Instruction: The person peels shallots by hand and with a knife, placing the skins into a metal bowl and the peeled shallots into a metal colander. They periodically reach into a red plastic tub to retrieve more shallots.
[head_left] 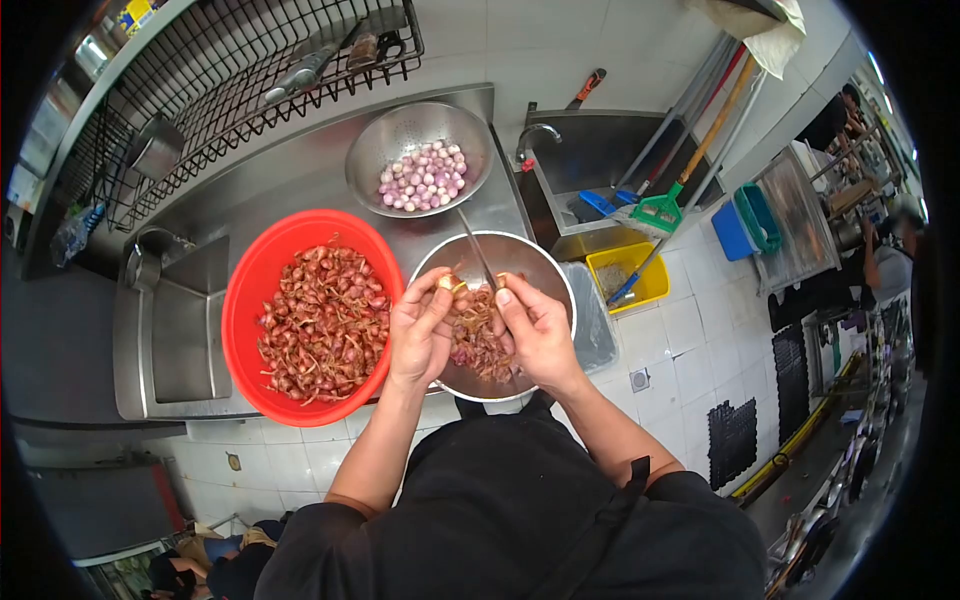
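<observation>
The left hand (420, 325) pinches a small pale shallot (446, 283) between the thumb and the fingers. The shallot lies at the tips of this hand, on the side which is turned to the right hand (535, 330). Its long axis is too small to tell.

The right hand is closed around the knife (480, 248), whose handle is mostly hidden in the grip. The blade goes out from this hand away from the body, with its point leaning a little to the left. So the shallot is just to the left of the blade's lower part; whether they touch, I cannot tell. A small yellowish bit shows at the right thumb, but it is not clear.

Both forearms reach forward and come toward each other, and the hands are above the steel bowl (572, 300), in which brown and purple peels (484, 355) lie. The red basin (240, 300) of unpeeled shallots (325, 330) is beside the left hand, on the counter (405, 237). Farther from the body, the colander (375, 145) holds peeled shallots (424, 180).
</observation>
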